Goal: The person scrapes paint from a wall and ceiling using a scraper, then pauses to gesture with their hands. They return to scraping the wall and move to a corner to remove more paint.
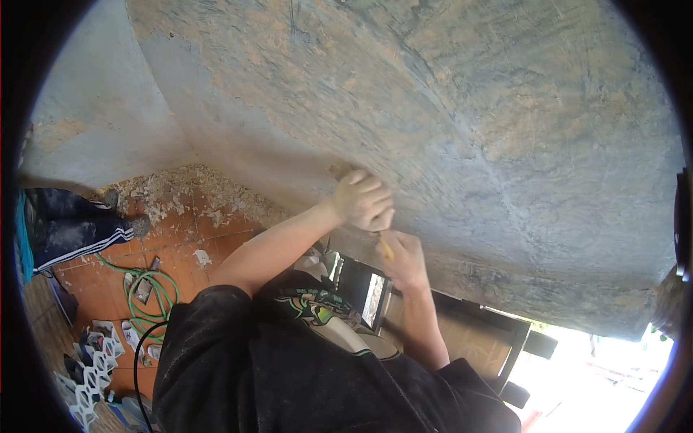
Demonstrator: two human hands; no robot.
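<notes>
patchy grey wall [505,130] fills the upper frame; at left, pale flakes [209,198] litter an orange floor [234,224], with another person's legs [79,220] beside them and a green hose [137,317] coiled below. just right of and below centre, your right hand [408,265] has its fingers clamped on a yellow-handled tool [388,250]. at centre, your left hand [363,200] has its fingers curled together, seemingly around the tool's front; the tip is hard to make out. steady, even pressure with both hands in line would likely serve best; guard your left knuckles against the rough wall.
</notes>
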